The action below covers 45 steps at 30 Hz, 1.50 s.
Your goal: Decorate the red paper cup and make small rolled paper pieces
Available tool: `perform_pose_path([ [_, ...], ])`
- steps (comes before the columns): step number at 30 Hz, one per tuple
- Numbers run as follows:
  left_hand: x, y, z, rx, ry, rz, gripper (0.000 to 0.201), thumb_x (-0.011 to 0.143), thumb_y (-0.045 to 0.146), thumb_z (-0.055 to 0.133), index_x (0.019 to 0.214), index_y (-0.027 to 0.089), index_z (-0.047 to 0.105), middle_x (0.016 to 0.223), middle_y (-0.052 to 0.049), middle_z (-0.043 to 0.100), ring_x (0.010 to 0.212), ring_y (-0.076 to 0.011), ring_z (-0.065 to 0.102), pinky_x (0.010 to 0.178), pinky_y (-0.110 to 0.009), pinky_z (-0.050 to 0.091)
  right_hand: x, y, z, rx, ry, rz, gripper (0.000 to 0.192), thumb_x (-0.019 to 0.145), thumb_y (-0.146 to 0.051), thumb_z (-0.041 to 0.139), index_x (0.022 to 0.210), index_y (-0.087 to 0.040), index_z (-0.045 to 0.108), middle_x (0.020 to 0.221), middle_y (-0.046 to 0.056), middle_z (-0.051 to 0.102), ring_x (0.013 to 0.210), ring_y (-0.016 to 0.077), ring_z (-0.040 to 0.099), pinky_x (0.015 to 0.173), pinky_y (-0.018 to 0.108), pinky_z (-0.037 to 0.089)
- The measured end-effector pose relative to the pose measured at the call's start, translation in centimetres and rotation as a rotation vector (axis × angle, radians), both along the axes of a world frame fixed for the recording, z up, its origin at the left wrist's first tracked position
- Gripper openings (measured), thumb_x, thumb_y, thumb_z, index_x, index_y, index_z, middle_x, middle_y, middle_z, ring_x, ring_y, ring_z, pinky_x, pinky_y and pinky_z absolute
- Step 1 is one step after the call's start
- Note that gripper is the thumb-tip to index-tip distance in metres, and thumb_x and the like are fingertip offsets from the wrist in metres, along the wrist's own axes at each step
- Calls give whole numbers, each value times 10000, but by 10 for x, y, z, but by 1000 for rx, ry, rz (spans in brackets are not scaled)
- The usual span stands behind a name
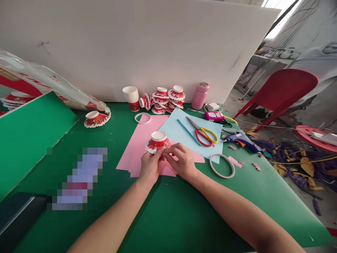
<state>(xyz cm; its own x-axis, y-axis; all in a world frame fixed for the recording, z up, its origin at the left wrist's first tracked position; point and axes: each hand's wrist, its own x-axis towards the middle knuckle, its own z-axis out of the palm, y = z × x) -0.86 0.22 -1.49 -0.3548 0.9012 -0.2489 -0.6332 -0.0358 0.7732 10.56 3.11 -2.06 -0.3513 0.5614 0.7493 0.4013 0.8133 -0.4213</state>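
Note:
A red-and-white paper cup, its wall cut into strips that flare outward, is held upside down over the pink paper. My left hand grips its near edge between thumb and fingers. Close beside it, my right hand is closed with thumb and fingertips pinched at the strips on the cup's near right side. The fingertips partly hide what they pinch. Beyond the hands, light blue paper carries scissors with red and yellow handles and a blue pencil-like stick.
More cut cups are piled at the back, beside stacked uncut cups and a pink bottle. Another cut cup sits left. Tape rolls, a blue glue gun and pink scraps lie right. A phone-like dark object is front left.

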Motion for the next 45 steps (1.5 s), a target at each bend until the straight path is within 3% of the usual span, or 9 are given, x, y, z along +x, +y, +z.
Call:
perform_pose_path([
  [8,5,-4,0,2,22,-22,253,497,247,818,674,125,685,610,-2,650,565,-105,562,544,-239,418,1,-3,-1,-424,159,19,163,821,-257,577,677,-182,563,689,11,567,567,99,506,509,230,431],
  [21,6,-5,3,-37,7,-41,268,492,205,812,715,124,688,669,-11,673,612,-111,573,593,-245,430,-4,-2,-3,-695,258,-21,216,781,-318,599,637,-168,542,651,-11,531,481,70,464,445,205,404],
  [29,2,-4,5,5,39,-132,192,540,211,786,675,117,690,612,-5,632,552,-93,511,551,-241,404,-3,1,1,-1021,414,182,324,751,-478,604,657,-176,531,580,-11,579,477,105,528,452,231,430],
  [35,1,-5,5,40,84,-163,246,561,241,793,767,132,717,723,-35,687,684,-134,586,647,-256,456,-4,1,-6,-1171,557,284,374,692,-538,642,683,-178,545,578,-25,567,461,94,512,441,225,419],
  [39,0,-6,6,36,108,-172,251,565,246,795,774,127,722,780,-55,709,738,-155,611,673,-262,467,-5,-1,-7,-1207,671,345,341,690,-502,666,684,-182,549,562,-39,537,502,100,536,497,232,449],
  [45,1,-7,5,51,67,-234,224,612,242,771,806,137,733,799,-62,723,767,-167,631,712,-279,478,-5,-2,-5,-1072,670,311,340,707,-498,654,663,-181,537,552,-32,536,500,99,507,504,240,444],
])
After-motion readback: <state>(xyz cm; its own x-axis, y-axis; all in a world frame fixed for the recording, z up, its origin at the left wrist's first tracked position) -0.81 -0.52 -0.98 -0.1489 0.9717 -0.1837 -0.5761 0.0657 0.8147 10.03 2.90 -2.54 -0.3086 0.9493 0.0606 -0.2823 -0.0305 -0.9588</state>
